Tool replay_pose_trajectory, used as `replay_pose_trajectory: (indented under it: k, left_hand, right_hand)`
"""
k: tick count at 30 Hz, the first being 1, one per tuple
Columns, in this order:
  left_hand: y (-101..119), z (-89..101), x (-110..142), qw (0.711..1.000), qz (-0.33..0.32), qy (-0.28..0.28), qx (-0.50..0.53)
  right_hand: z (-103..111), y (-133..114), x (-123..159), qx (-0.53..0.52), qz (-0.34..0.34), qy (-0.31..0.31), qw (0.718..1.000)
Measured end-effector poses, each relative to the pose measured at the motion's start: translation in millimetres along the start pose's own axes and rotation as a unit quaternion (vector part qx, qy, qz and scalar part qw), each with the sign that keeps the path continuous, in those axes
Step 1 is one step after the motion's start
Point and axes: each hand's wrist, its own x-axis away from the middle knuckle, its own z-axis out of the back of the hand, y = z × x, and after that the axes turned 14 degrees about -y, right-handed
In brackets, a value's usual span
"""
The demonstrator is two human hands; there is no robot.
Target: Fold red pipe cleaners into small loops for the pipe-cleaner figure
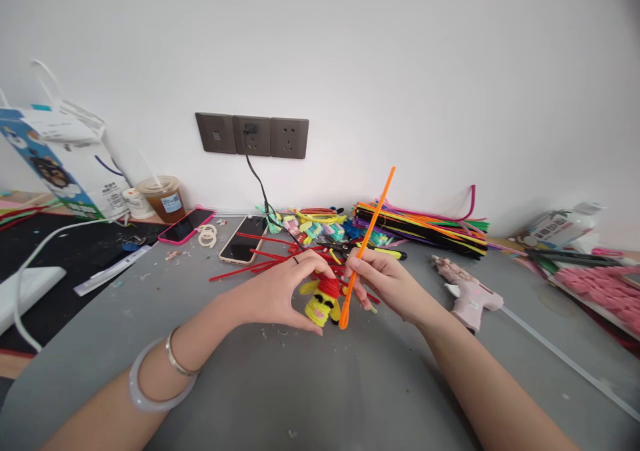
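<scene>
My left fingers [321, 304] are curving in a wide C, gripping one doll [319, 308] top and bottom above the worktop [260, 398]. My right fingers [354, 268] are pinching shut on one orange stem [373, 230], leaning beside it. Open room is stretching nearer me, the left edge curving; two phones [187, 227] and one glue gun [471, 302] are flanking.

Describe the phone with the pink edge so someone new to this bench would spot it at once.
Start at the dark row of wall sockets, then look down and left to the lidded cup of brown drink. The pink-edged phone lies just right of that cup, dark screen up. Its bright pink edge sets it apart from the other phone, farther right, whose edge is pale beige.
</scene>
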Motion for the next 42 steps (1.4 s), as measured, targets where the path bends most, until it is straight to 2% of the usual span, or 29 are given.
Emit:
replay_pose_trajectory:
  k: [10,22,35,42]
  left_hand:
    - [1,-1.2,-1,1.0,-0.002,-0.002,-0.019]
    - [-1,-3.9,-1,0.999,-0.001,-0.033,-0.031]
    - [-4,-1.0,0,0.999,-0.009,-0.027,0.02]
    - [-2,-0.5,-1,0.999,-0.004,-0.038,0.007]
  right_hand:
    - [-5,4,-4,-0.023,-0.018,0.021,0.999]
    - [-9,6,-6,-0.022,-0.043,0.042,0.998]
    - [-10,-1,-5,0.017,0.025,0.075,0.997]
    - [-11,-2,-5,0.017,0.036,0.067,0.997]
